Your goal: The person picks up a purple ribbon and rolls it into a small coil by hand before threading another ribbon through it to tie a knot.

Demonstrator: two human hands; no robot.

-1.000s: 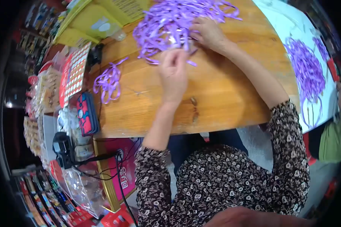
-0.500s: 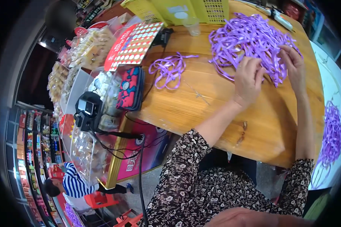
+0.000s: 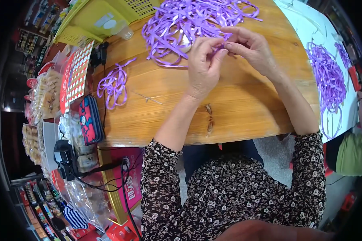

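A large tangled pile of purple ribbons (image 3: 197, 18) lies at the far side of the wooden table (image 3: 245, 108). Just in front of it, my left hand (image 3: 203, 66) and my right hand (image 3: 253, 52) meet, fingertips almost touching. Both pinch a short stretch of purple ribbon (image 3: 228, 37) between thumb and fingers; the part inside the fingers is mostly hidden. To the left, a smaller loose bunch of purple ribbons (image 3: 113, 86) rests on the wood. Between that bunch and my left forearm is a thin, crossed, wire-like item (image 3: 147, 98), too fine to identify.
A yellow plastic basket (image 3: 82, 26) and a clear cup (image 3: 125, 32) stand at the far left. Along the left edge are a dotted red-and-white card (image 3: 77, 76), a patterned zip purse (image 3: 91, 120) and packaged goods (image 3: 48, 92). More purple ribbons (image 3: 329, 80) hang over a white surface at right.
The view has swung right, so the table things sit further left. My hands, apart before, have come together, with purple ribbon now visible between the fingertips.
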